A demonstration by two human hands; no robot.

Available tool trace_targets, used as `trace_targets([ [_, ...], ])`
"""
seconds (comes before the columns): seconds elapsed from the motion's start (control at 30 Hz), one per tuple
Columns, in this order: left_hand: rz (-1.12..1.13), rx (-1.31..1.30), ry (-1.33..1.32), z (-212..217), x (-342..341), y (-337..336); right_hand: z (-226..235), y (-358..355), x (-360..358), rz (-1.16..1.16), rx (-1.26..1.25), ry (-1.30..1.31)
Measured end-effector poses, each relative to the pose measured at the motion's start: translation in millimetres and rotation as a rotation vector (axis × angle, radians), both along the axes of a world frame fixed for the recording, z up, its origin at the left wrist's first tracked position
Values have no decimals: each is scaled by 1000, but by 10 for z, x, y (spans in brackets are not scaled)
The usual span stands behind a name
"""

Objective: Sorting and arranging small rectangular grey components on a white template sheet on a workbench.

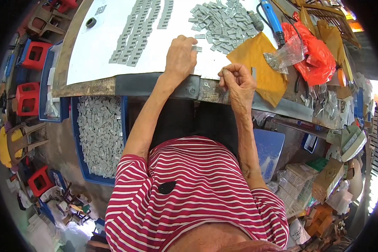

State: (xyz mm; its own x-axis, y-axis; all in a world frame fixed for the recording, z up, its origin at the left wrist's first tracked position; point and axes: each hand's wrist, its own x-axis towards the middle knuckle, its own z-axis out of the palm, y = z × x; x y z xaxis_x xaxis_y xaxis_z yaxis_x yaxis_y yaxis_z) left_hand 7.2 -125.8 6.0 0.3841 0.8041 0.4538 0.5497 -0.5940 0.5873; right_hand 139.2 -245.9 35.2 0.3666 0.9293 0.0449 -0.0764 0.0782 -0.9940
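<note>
My left hand point(181, 59) rests over the white sheet point(96, 54), its fingers bent, with thumb and fingertips at the end of a small grey plastic piece point(197, 49). My right hand point(239, 79) is held above the table's front edge, thumb and forefinger pinched together. Whatever is in that pinch is too small to name. Overlapping rows of grey pieces point(134, 33) run away from me beyond my left hand. To the right of them spreads a loose heap of similar pieces point(227, 25).
A brown envelope point(260, 63), a clear bag of tiny metal parts point(275, 63), a red plastic bag point(315, 63) and a blue electric screwdriver point(272, 19) lie at right. A black ring point(90, 22) sits far left. Below stands a blue bin point(75, 138) full of grey pieces.
</note>
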Motion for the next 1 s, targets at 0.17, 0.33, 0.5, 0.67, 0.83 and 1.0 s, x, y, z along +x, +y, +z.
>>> trace_targets([
  [0.17, -27, -52, 59, -42, 4, 86, 13, -19, 78, -15, -18, 0],
  [0.33, -100, -10, 40, -20, -9, 60, -12, 20, 119, 4, -87, -25],
  [0.5, -139, -48, -12, 22, -18, 9, -33, 106, 76, 37, -73, -35],
  [0.67, -159, -200, -148, 149, -47, -159, 29, 125, 59, 43, -77, -88],
  [0.83, -261, -614, -426, 315, -84, -436, 78, 100, 54, 113, -76, 2],
  [1.0, -321, -673, -455, 342, -144, -530, 80, 37, 28, 136, -112, -33],
])
